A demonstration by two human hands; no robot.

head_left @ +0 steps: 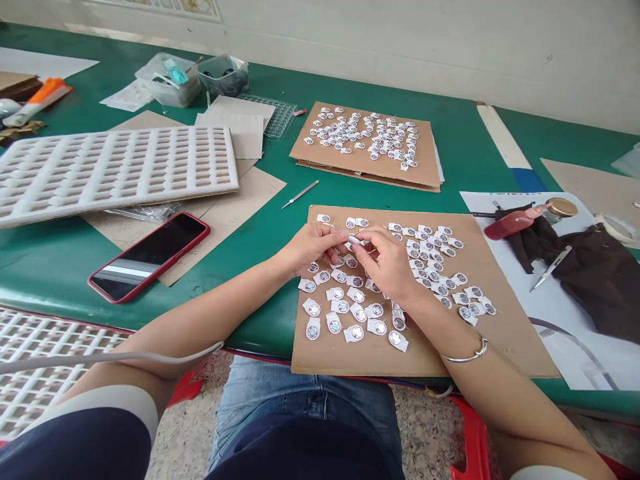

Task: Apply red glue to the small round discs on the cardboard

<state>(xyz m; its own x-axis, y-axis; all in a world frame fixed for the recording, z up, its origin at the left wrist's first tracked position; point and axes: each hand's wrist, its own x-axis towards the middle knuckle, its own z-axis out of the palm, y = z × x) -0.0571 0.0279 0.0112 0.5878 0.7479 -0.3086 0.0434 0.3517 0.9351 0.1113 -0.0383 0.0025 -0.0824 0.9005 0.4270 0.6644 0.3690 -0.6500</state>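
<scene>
– Dark shirt (300, 453) and jeans (313, 395) are seen closest. So what's being held?

– A small white piece (354, 239), just above a cardboard sheet (380, 361). It's pinched by the fingertips of the left hand (320, 245) and right hand (384, 259), one from each side. Mostly covered by fingers tbh, so the details can't be made out.

– And around it?

– Loads of little white tags (354, 333) with shiny round middles are scattered over that cardboard. A bracelet (467, 353) is worn on the right forearm.

– Further out?

– Everything's set on a green table (240, 260). More tags are laid out on a cardboard stack (425, 177) behind. To the left, tweezers (300, 195) can be spotted, then a red-cased phone (150, 258) and a white grid tray (120, 199). Over on the right, a dark cloth (605, 287) is bunched on white paper (560, 360), with a red bottle (513, 223) and a pointed metal tool (550, 269) left by it. Two plastic tubs (180, 93) are parked way back.
</scene>
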